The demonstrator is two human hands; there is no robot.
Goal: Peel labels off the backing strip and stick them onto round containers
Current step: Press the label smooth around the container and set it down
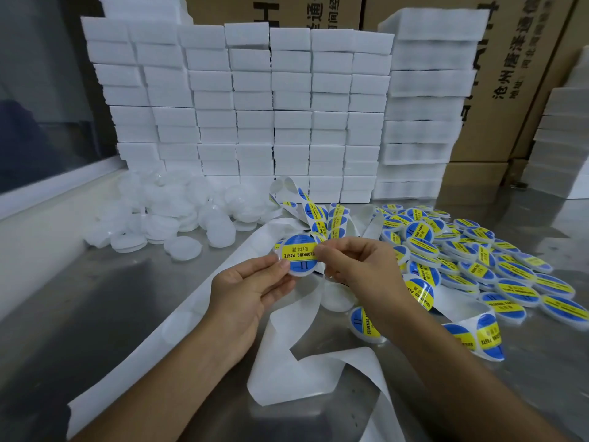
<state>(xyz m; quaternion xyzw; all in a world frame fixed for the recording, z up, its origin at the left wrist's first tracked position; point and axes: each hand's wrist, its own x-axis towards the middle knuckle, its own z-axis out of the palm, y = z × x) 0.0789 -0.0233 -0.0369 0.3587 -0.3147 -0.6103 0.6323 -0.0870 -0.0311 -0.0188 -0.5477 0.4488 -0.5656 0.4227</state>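
Left hand (pixel 251 282): thumb and fingers pinch the left rim of a round container (pixel 298 256), held above the table with its face toward the camera.
Right hand (pixel 353 263): thumb and forefinger pinch the right edge of the label (pixel 294 254) on that container.
Label: blue disc with a yellow band; the band runs left to right across the face, print upside down to the viewer.
Backing strip (pixel 306 365): white, looping under both hands and trailing toward the near edge and the far side. A stretch beyond the hands carries unpeeled labels (pixel 322 218); another stretch at the right, near the wrist, carries more.
Labelled containers (pixel 478 266): heap on the right of the table, most lying flat, faces up, bands at mixed angles.
Plain containers (pixel 178 215): translucent white heap, far left of the table.
Table (pixel 105 301): grey metal, reflective.
White boxes (pixel 255 106): stacked in columns at the back of the table, forming a wall; taller stacks at the right.
Cartons (pixel 522 59): brown cardboard with black print, behind the boxes.
Window (pixel 38 90): dark glass, white frame, along the left.
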